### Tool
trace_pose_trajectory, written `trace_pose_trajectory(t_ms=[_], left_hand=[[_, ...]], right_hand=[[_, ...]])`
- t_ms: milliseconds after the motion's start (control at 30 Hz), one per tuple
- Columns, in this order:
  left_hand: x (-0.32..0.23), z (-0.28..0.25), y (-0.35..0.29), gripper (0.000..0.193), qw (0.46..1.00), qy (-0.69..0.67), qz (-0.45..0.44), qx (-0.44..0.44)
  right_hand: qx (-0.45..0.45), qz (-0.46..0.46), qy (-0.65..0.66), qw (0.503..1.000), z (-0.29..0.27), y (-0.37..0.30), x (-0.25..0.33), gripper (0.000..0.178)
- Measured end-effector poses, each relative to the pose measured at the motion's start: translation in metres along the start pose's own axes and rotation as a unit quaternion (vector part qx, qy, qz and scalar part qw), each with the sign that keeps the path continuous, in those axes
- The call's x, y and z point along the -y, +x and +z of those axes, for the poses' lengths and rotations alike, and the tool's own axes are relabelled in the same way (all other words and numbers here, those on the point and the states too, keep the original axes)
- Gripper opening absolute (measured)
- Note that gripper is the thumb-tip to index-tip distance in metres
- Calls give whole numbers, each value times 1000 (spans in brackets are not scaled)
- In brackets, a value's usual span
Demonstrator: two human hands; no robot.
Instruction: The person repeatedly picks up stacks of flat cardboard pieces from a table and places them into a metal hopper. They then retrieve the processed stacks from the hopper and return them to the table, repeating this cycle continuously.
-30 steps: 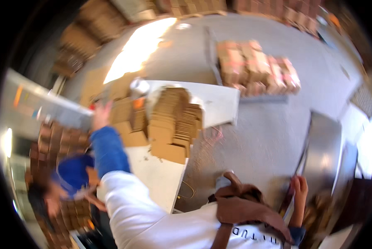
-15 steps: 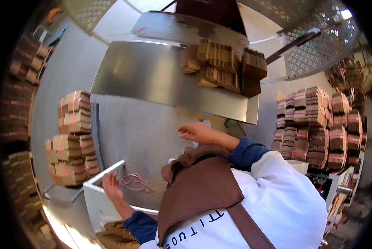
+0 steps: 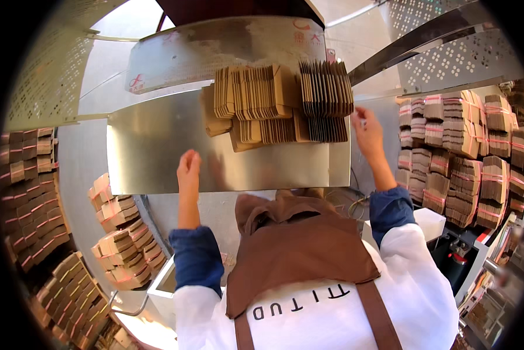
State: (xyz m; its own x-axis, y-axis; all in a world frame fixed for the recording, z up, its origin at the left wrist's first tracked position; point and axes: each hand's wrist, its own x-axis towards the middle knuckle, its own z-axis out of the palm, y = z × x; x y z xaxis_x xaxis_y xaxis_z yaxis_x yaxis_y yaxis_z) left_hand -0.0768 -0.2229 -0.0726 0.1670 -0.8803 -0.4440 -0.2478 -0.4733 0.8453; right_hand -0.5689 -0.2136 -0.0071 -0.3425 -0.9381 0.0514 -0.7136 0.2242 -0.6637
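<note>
Folded brown cardboard pieces [image 3: 253, 93] stand on edge in two rows on the shiny metal table [image 3: 151, 146]. A darker block of the same cardboard pieces [image 3: 326, 90] stands at the right end of the rows. My right hand [image 3: 368, 131] is beside that block, open, with its fingers apart and curving toward it; I cannot tell whether the fingertips touch. Over the near left part of the table is my left hand [image 3: 188, 169], fingers loosely extended and close together, holding nothing. It is apart from the cardboard.
Strapped cardboard bundles are piled at the right [image 3: 463, 146] and on the floor at the left [image 3: 124, 239]. More stacks [image 3: 34, 198] line the far left. Perforated metal panels [image 3: 443, 64] flank the table, and a white bin [image 3: 164, 286] is near my left elbow.
I have turned and come up to the metal table. My left hand has risen from beside the white bin to the table; my right hand has moved to the cardboard's right end.
</note>
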Motion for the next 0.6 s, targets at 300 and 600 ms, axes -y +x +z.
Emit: trace_pose_trajectory(t_ms=[300,600], left_hand=[[46,40,194,60,994,-15,-89,-64],[-106,106,130,67,979,97,5,180]], right_hand=[[75,185,187,962,26,75,-37,56],[116,293,364,877,17,63,-68,68]])
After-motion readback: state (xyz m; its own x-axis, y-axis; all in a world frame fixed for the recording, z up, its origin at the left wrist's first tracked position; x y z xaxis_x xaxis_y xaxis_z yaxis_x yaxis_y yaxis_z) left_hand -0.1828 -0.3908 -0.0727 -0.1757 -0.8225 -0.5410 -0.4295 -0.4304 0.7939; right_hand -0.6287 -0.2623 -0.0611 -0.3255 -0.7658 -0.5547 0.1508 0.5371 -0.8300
